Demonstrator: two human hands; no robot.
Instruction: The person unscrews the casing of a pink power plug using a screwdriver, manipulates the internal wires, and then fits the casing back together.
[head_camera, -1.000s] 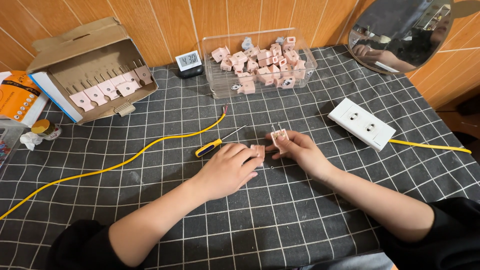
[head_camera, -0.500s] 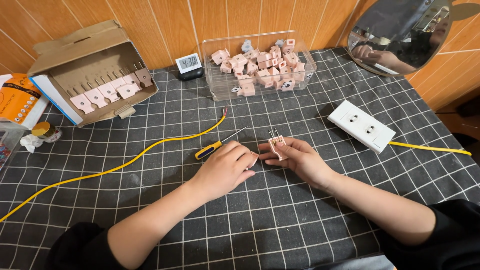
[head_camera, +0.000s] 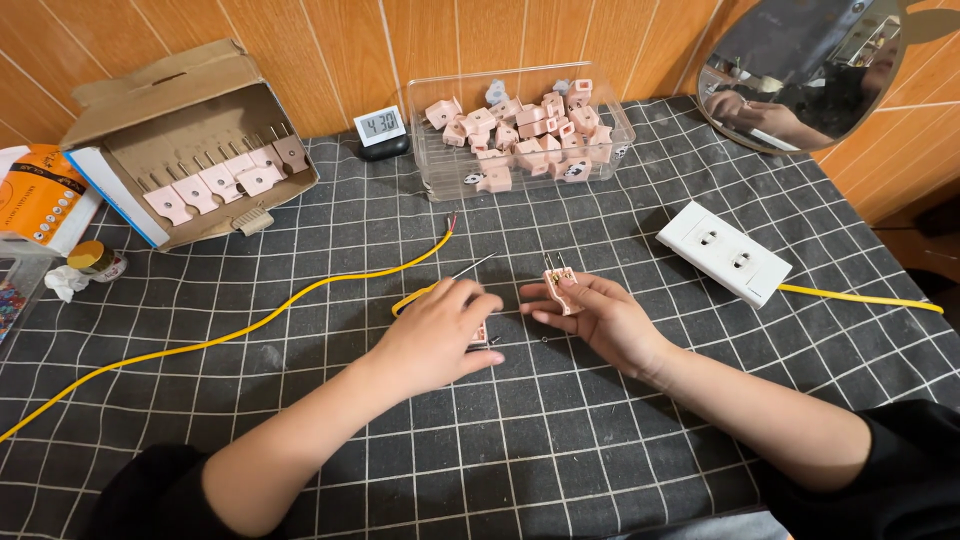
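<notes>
Pink plug (head_camera: 557, 283), prongs up, sits pinched in the right hand (head_camera: 598, 318) at bench centre. At its nine o'clock, the left hand (head_camera: 440, 335) curls over a screwdriver (head_camera: 432, 291) and another pink piece (head_camera: 479, 334).

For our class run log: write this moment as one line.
left hand: on pink plug part, beside screwdriver | right hand: holds pink plug, prongs up | yellow cable: on checked cloth

Pink plug (head_camera: 558, 285) in right hand (head_camera: 597, 318)

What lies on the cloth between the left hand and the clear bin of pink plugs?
In the head view, the yellow cable's stripped end and a screwdriver lie between left hand and clear bin.
</notes>
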